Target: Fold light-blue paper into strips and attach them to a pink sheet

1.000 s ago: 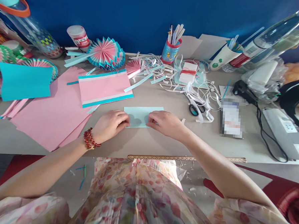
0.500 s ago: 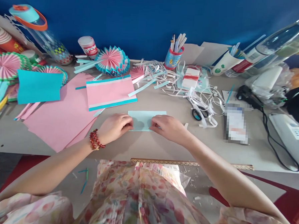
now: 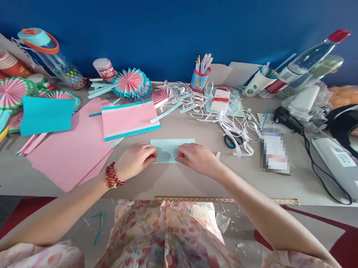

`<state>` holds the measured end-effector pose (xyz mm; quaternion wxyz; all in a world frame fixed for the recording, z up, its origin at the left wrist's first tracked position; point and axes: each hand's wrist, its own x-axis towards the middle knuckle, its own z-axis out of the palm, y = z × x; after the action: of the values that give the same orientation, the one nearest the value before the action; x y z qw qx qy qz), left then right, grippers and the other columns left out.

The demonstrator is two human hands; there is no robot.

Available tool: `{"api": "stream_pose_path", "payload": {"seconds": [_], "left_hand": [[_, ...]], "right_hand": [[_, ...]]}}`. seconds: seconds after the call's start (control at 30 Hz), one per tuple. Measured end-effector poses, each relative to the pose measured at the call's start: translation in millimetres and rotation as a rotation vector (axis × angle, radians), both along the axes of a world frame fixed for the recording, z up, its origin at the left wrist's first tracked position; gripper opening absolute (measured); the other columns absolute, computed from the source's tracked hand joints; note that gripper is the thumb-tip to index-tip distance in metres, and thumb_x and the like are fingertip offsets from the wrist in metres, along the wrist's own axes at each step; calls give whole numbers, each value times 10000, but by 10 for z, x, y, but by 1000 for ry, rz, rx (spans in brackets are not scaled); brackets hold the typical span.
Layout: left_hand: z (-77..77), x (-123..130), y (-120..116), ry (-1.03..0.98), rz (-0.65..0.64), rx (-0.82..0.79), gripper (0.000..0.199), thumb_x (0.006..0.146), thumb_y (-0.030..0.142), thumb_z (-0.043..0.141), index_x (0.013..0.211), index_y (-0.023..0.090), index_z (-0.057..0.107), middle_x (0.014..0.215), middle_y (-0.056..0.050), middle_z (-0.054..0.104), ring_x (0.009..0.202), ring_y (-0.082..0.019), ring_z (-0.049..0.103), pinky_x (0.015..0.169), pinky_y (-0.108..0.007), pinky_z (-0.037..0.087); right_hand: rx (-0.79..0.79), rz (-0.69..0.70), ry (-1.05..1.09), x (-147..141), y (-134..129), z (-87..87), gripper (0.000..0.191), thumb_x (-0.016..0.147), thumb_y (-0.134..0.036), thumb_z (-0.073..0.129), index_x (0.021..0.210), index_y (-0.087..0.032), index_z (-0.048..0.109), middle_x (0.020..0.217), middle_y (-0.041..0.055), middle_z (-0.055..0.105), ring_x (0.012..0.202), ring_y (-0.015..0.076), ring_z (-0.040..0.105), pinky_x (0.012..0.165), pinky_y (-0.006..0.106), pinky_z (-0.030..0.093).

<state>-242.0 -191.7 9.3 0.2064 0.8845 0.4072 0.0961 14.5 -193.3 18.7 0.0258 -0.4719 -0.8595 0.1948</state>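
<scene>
A small pale blue sheet of paper (image 3: 167, 151) lies on the grey desk in front of me. My left hand (image 3: 136, 160), with a red bead bracelet (image 3: 113, 176) at the wrist, has its curled fingers closed on the left end of the sheet. Toward the right end, my right hand (image 3: 199, 160) pinches the lower edge with fingers bent and pressed together. The fingertips of both hands are partly hidden. Just behind the sheet rests a pink paper with blue edge strips (image 3: 131, 119).
Pink sheets (image 3: 66, 156), a teal sheet (image 3: 47, 116) and folded paper fans (image 3: 131, 83) lie left. White strips surround black-handled scissors (image 3: 229, 142). A pen cup (image 3: 199, 78) stands at the back. A phone (image 3: 275, 151) and power strip (image 3: 339, 166) lie right.
The whole view has shifted, so the desk sits slightly lower and farther left in the picture. Both hands keep nearly the same hold on the pale blue paper.
</scene>
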Motion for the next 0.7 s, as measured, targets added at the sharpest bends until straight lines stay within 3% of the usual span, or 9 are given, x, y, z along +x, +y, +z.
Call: {"api": "stream_pose_path", "payload": {"seconds": [0.7], "left_hand": [[5, 10, -7, 26, -4, 25, 145, 953, 256, 549, 825, 194, 576, 818, -8, 622, 787, -178, 581, 689, -289, 399]], "right_hand": [[35, 16, -42, -3, -5, -63, 174, 939, -329, 586, 837, -189, 603, 861, 34, 656, 783, 164, 568, 661, 260, 310]]}}
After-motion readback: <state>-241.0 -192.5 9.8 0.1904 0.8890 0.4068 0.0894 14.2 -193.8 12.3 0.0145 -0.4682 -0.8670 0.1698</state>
